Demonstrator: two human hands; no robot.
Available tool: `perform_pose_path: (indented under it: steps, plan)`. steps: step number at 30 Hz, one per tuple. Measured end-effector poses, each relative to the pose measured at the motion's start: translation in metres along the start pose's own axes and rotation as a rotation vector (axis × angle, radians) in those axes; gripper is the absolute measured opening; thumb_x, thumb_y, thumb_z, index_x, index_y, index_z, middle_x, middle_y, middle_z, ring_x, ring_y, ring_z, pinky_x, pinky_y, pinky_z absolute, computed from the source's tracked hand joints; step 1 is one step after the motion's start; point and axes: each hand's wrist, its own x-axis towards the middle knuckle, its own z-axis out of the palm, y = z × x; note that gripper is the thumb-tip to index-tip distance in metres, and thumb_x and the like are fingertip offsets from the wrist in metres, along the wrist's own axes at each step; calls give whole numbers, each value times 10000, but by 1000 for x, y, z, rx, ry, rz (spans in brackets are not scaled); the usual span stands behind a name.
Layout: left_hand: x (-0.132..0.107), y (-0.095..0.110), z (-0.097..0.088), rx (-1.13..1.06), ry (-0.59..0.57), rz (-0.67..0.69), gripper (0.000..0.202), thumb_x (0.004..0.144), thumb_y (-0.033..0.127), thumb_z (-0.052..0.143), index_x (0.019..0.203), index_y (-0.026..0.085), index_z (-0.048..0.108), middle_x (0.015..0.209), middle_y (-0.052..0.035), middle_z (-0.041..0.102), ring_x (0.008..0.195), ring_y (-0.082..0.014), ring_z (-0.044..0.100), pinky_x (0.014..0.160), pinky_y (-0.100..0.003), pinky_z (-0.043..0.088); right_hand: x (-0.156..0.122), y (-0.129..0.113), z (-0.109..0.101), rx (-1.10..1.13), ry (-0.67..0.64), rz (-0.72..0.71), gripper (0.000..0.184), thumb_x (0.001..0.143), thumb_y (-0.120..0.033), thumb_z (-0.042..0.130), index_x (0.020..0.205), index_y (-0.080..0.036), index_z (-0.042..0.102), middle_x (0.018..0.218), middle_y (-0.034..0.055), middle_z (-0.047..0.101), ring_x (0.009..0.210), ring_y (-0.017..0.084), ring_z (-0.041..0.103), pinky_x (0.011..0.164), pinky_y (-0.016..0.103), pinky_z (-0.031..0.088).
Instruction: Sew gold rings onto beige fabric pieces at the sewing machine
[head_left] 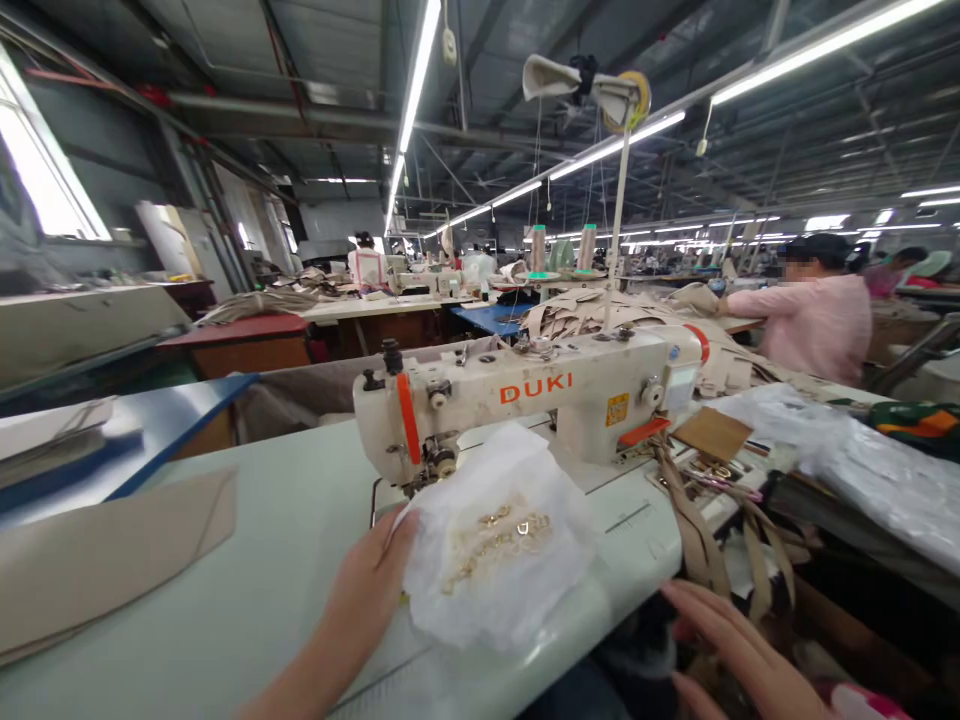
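A crumpled, whitish, see-through bag (517,600) with several gold-coloured metal fittings (499,545), perhaps rings or buckles, is in front of the sewing machine (517,390). My left hand (382,560) grips the bag's left edge, with the fingertips partly hidden by it. My right hand (739,640) hangs near the table's front edge at the lower right, fingers stretched apart and holding nothing. Tan fabric straps (694,530) dangle just above and behind it. Part of the machine's needle area is covered by the bag.
Flat beige panels (112,560) lie on the pale green table (285,560) at the left. A brown square piece (712,435) and clear plastic (885,470) are to the right. Behind the machine rises a pile of cut pieces (585,315). A co-worker in pink (817,310) sits beyond.
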Motion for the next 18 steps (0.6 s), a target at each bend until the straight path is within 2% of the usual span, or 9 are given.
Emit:
perform_pose_path:
  steps: [2, 4, 6, 8, 9, 11, 14, 16, 18]
  plan:
    - [1, 1, -1, -8, -33, -13, 417, 748, 475, 338, 823, 194, 637, 797, -44, 722, 768, -255, 665, 699, -308, 519, 26, -38, 7, -19, -139, -262, 588, 794, -167, 487, 1363, -259, 374, 1373, 95, 452, 944, 195, 640, 800, 264, 527]
    - [2, 0, -1, -2, -57, -23, 427, 749, 460, 329, 845, 179, 636, 841, -60, 722, 806, -261, 663, 730, -324, 513, 51, -74, 21, -96, -282, -355, 618, 749, -174, 517, 1351, -217, 381, 1409, 127, 400, 980, 231, 628, 793, 287, 521]
    - [3, -4, -2, -9, -74, -36, 435, 761, 440, 327, 894, 161, 634, 907, -75, 718, 811, -259, 665, 739, -338, 512, 71, -99, 36, -119, -381, -387, 556, 746, -209, 542, 1293, -198, 442, 1314, 122, 509, 972, 245, 625, 777, 289, 512]
    - [3, -9, -2, -30, -82, -50, 426, 780, 410, 333, 942, 148, 628, 948, -84, 713, 814, -252, 669, 736, -345, 516, 85, -109, 47, -156, -445, -348, 323, 779, -185, 510, 1094, -196, 579, 1087, 78, 645, 882, 222, 642, 726, 264, 498]
    - [3, -12, -2, -40, -81, -56, 414, 790, 392, 338, 960, 146, 625, 958, -84, 711, 823, -250, 670, 740, -347, 517, 89, -108, 50, -180, -462, -331, 229, 791, -157, 486, 977, -192, 616, 979, 62, 669, 839, 210, 644, 705, 253, 487]
    - [0, -17, 2, -52, -70, -61, 374, 805, 349, 352, 966, 148, 623, 963, -83, 711, 861, -247, 669, 755, -351, 517, 98, -99, 52, -219, -453, -315, 183, 784, -101, 460, 815, -180, 623, 869, 55, 672, 810, 198, 634, 696, 246, 466]
    - [-6, -19, 18, -71, -78, -53, 311, 816, 265, 364, 951, 161, 624, 913, -68, 723, 829, -229, 681, 700, -331, 530, 120, -72, 43, -237, -353, -263, 219, 762, -40, 439, 819, -155, 616, 898, 80, 661, 865, 195, 615, 760, 257, 447]
    - [-7, -15, 36, -83, -90, -31, 298, 819, 194, 358, 959, 175, 620, 844, -52, 729, 755, -213, 690, 639, -313, 534, 142, -51, 34, -251, -303, -211, 246, 769, -17, 407, 853, -123, 613, 932, 117, 652, 898, 207, 608, 798, 286, 443]
    - [-4, -8, 57, -77, -75, 6, 320, 812, 127, 356, 1007, 182, 604, 835, -55, 728, 752, -211, 690, 641, -317, 534, 163, -32, 27, -259, -271, -171, 260, 784, -6, 391, 875, -93, 618, 984, 152, 647, 941, 221, 602, 838, 321, 440]
